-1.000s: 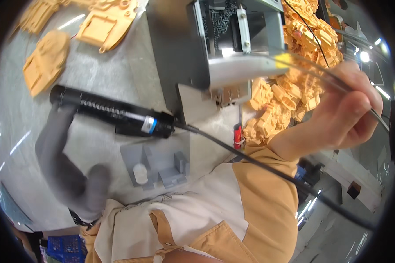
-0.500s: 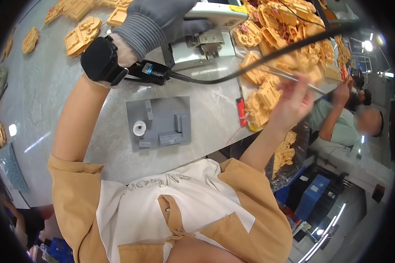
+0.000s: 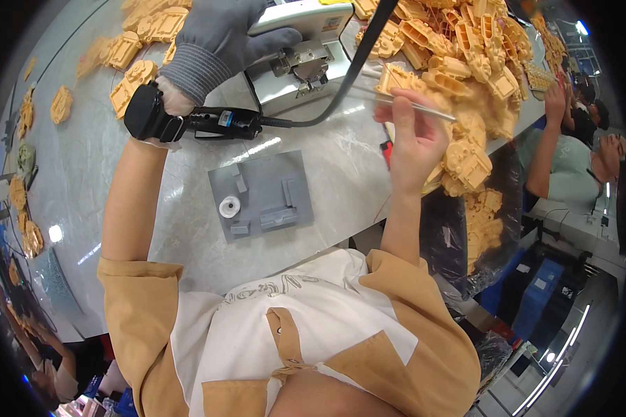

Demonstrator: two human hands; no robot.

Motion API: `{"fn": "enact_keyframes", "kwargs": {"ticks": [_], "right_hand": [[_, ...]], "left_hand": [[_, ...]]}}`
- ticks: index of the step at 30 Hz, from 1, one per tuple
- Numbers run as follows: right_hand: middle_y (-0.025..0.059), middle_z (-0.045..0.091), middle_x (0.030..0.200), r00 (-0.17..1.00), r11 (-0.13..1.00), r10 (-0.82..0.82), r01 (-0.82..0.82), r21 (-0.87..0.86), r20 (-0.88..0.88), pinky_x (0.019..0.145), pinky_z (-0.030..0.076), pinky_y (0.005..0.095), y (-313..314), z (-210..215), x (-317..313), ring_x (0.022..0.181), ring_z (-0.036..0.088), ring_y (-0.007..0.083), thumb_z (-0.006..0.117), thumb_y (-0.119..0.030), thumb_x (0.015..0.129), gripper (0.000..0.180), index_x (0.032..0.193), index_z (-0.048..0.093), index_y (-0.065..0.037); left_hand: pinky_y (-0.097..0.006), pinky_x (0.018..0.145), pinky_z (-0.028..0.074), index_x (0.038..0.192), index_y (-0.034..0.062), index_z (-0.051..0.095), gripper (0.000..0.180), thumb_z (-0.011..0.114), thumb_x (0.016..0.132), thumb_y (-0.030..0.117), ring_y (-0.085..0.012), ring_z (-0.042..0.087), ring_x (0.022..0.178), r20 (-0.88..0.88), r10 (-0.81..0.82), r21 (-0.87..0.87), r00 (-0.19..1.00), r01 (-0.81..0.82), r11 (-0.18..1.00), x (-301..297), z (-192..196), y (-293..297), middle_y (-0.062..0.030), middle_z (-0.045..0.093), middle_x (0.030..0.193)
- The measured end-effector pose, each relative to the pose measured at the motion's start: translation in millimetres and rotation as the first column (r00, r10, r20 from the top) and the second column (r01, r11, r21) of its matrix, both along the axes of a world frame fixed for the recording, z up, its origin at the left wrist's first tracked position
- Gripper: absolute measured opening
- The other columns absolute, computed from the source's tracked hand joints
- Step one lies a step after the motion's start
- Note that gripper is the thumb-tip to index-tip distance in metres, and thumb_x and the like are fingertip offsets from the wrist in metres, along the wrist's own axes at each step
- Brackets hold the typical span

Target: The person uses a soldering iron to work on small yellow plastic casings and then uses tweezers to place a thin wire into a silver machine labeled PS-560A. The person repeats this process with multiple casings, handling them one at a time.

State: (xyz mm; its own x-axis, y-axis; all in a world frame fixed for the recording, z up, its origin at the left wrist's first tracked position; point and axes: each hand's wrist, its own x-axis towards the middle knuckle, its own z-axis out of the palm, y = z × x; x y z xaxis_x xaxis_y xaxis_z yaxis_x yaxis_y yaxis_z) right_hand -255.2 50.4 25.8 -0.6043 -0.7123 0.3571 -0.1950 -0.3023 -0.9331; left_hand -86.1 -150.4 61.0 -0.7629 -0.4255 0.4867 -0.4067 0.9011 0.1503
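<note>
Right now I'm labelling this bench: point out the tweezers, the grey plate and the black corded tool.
Tweezers (image 3: 434, 112), head view: rear part of the shaft.
Grey plate (image 3: 259, 197), head view: bare middle of its top.
Black corded tool (image 3: 240, 125), head view: casing, right of its middle.

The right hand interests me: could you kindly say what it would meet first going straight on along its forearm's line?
In that line, the right hand would probably meet the heap of orange parts first, though how high it hovers is hard to tell.
</note>
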Motion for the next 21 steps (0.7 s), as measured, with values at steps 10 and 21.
{"fn": "enact_keyframes", "kwargs": {"ticks": [10,21], "right_hand": [[0.0047,0.062,0.077,0.995,0.947,0.072,-0.09,0.308,0.072,0.059,0.045,0.0199,27,-2,-16,0.066,0.058,0.0083,0.063,-0.009,0.085,0.014,0.093,0.058,0.001],[0.0068,0.061,0.083,0.999,1.0,-0.009,0.008,0.03,0.038,0.066,0.048,0.0212,-3,-8,10,0.075,0.06,0.0105,0.065,-0.003,0.081,0.015,0.092,0.056,0.002]], "left_hand": [[-0.036,0.099,0.035,0.12,0.0018,0.048,0.05,0.068,0.077,0.015,-0.0236,0.047,0.116,-0.488,-0.01,0.107,0.873,0.071,0.992,36,9,48,-0.0137,0.051,0.121],[-0.035,0.092,0.041,0.117,0.0055,0.054,0.051,0.074,0.073,0.021,-0.0257,0.055,0.104,-0.248,0.023,-0.073,0.968,-0.042,0.996,25,17,39,-0.0101,0.06,0.107]]}}
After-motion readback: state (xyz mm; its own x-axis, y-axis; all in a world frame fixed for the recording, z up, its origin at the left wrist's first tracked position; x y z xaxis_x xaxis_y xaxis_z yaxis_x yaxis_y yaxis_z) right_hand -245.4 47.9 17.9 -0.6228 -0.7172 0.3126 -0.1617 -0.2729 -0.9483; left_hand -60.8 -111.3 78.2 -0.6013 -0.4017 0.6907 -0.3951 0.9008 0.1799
